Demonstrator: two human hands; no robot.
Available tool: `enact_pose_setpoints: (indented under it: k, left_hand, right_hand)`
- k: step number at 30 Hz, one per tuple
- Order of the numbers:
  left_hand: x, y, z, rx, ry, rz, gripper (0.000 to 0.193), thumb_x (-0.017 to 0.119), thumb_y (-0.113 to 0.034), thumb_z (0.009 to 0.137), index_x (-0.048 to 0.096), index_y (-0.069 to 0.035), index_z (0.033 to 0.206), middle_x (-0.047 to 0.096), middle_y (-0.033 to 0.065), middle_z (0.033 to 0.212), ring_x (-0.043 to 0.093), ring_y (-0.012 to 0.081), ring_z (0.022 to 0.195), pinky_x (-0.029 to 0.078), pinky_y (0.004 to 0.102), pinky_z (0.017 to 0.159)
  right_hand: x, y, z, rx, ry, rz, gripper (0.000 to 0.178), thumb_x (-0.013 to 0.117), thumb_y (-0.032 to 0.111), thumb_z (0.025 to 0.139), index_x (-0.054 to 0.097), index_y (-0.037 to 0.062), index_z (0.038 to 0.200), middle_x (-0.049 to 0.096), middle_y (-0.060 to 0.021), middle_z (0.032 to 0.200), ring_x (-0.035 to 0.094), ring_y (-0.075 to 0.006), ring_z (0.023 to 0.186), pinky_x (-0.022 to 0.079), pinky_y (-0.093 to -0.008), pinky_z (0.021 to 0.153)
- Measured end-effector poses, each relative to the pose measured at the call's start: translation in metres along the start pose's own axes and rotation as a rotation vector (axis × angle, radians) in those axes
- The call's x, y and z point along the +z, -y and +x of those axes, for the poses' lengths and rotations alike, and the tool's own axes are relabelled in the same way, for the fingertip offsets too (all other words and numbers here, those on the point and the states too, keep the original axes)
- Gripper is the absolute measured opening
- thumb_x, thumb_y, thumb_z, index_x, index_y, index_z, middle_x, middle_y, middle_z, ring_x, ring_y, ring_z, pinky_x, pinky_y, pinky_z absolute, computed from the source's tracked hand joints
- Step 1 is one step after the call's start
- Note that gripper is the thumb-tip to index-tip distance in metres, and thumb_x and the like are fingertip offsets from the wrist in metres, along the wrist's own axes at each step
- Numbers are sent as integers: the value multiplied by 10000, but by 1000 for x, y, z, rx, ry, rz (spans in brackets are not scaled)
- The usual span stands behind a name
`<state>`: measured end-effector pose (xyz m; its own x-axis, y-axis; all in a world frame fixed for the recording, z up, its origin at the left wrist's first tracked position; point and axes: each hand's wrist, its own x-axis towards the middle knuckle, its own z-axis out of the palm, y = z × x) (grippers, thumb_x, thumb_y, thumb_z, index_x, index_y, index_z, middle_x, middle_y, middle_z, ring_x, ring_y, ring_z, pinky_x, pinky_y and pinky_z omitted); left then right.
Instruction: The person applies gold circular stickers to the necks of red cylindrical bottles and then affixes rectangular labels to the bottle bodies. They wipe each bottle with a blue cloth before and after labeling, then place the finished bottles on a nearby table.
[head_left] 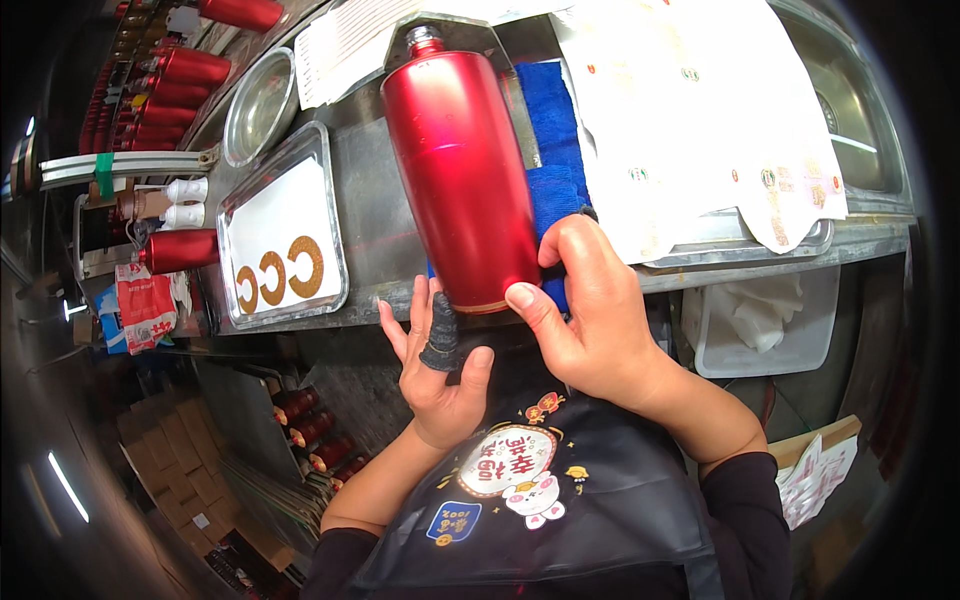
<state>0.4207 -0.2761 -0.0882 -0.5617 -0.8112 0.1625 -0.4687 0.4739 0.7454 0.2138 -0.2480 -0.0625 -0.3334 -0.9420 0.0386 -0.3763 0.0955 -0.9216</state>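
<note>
A glossy red bottle with a bare threaded neck lies tilted before me, its neck away from me and its base at the bench's near edge. My right hand grips the base at its right side, thumb on the bottom rim and fingers curled round the side. My left hand is just below the base with fingers spread, a black cover on one finger. Whether its fingertips touch the bottle I cannot tell. A blue cloth lies under and to the right of the bottle.
Left, a metal tray holds a white sheet with several gold C-shaped pieces. Behind it stands a round metal bowl. White printed sheets cover the right of the bench. Below them hangs a translucent bin. More red bottles stand far left.
</note>
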Motion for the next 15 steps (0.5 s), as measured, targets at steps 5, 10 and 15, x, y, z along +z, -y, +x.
enact_pose_setpoints:
  k: [5,10,15]
  left_hand:
    - [0,-2,7,89,-22,111,520,702,-172,884,584,64,1332,520,282,1438,430,460,1399,18,647,1174]
    - [-8,-10,17,157,30,235,412,731,-151,832,676,49,1188,512,302,1433,446,481,1377,55,683,1153]
    - [-17,-17,30,249,64,389,399,704,-119,833,692,-21,1219,420,326,1499,380,532,1400,84,649,1156]
  right_hand:
    - [-1,-2,1,-23,0,-16,274,708,141,862,502,10,987,517,-164,882,544,-372,757,468,-418,644]
    - [1,-2,0,33,26,12,250,690,123,864,506,13,994,536,-180,900,563,-412,790,477,-445,668]
    - [5,-7,0,72,37,108,187,645,76,876,514,2,988,550,-186,920,562,-402,802,481,-422,700]
